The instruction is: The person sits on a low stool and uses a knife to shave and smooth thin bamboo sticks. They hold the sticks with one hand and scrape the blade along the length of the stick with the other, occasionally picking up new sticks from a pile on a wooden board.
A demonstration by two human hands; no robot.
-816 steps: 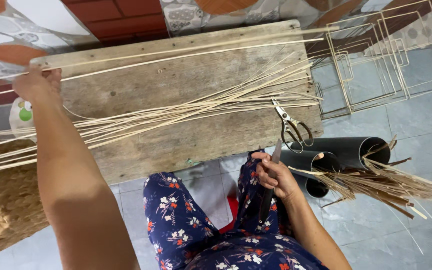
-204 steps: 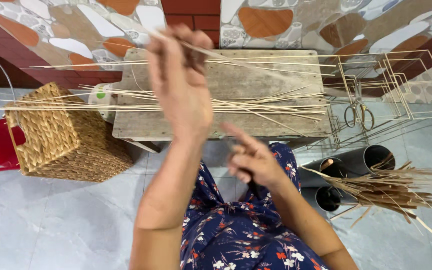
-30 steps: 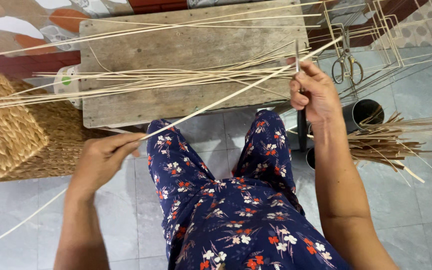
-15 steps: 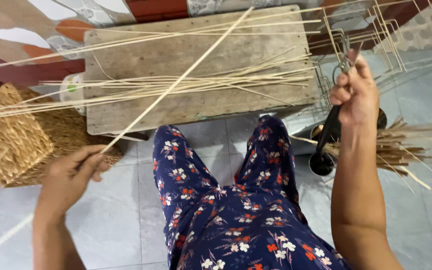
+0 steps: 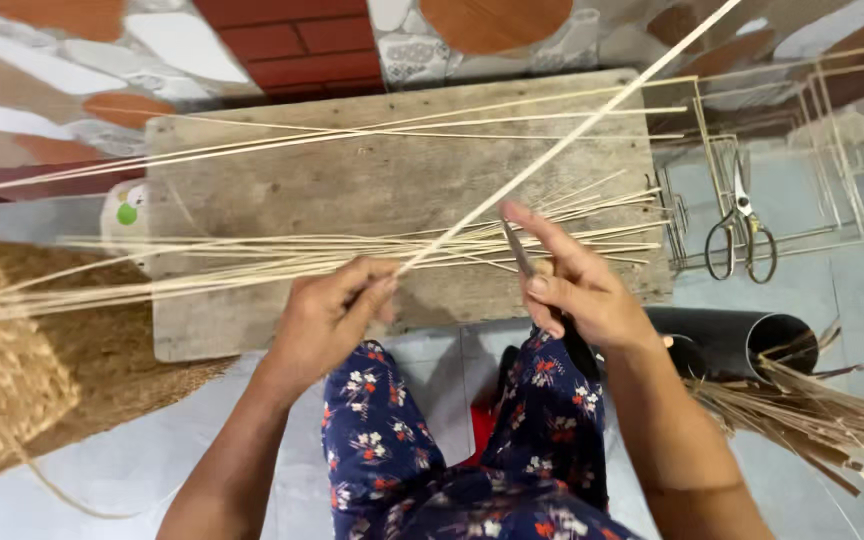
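While you are sitting over the low wooden counter (image 5: 352, 190), your left hand (image 5: 337, 315) is pinching the near end of a long pale cane strip (image 5: 562, 140) just below the middle of the frame. The strip is starting at your fingertips and running away from that hand on a diagonal, its long axis pointing up toward the upper right corner, where it is passing out of view. Your left hand is closing narrowly, thumb and fingers pressed together on the strip's end.

Your right hand (image 5: 577, 285) is sitting just right of the strip, slightly lower, near but not touching your left. It is gripping a knife (image 5: 552, 300), fingers curled around the dark handle, the index finger stretched along the thin blade, whose tip is pointing up and left toward the strip. Whether the blade is touching the strip you cannot tell.

Under both hands, a loose bundle of strips (image 5: 282, 260) is lying across the counter, left to right. Scissors (image 5: 742, 235) are resting on a wire frame (image 5: 812, 150) at the right, a woven basket (image 5: 22, 360) is standing at the lower left, and a black tube (image 5: 742, 340) is lying at the right beside your floral-clad knee.
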